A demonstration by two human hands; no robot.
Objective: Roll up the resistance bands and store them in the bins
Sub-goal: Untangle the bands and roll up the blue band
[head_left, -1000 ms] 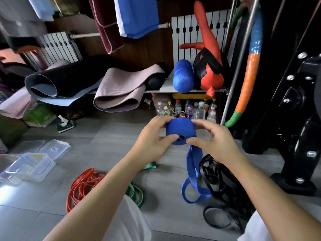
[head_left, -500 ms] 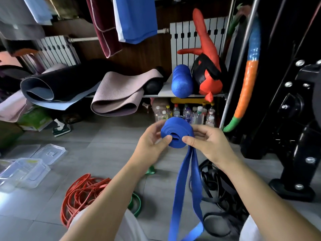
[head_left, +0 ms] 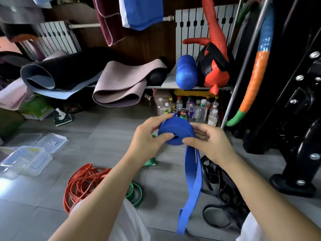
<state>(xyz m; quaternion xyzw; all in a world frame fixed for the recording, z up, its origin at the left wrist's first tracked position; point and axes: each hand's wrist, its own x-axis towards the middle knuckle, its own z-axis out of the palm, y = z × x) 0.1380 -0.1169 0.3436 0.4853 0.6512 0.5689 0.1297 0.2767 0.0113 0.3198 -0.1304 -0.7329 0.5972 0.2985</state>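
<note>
- I see the left hand [head_left: 147,141] gripping the rolled part of the blue band [head_left: 173,131]. The thumb presses on the near face of the roll and the fingers curl over its top.
- The right hand [head_left: 208,143] grips the same roll from the other side, with the thumb on the lower near face and the fingers curled behind it.
- The roll is held in the air between the two hands, above the grey tiled floor [head_left: 104,136], with its open centre facing me.
- The loose end [head_left: 192,180] of the blue band hangs down from the roll under the right hand as a long doubled loop. I cannot tell whether its lowest part touches the floor.
- On the floor below the left forearm lies a tangle of orange bands [head_left: 81,181], with a green band [head_left: 136,193] just beside it, partly hidden by the arm.
- A heap of black bands [head_left: 218,190] lies on the floor under the right forearm, behind the hanging blue loop.
- The clear plastic bins [head_left: 24,160] sit on the floor at the far left, well apart from the hands, with a clear lid [head_left: 50,142] lying flat just behind them.
- Behind the hands, a low shelf carries rolled mats [head_left: 118,84] and a blue foam roller [head_left: 186,73], with bottles [head_left: 191,108] standing under it.
</note>
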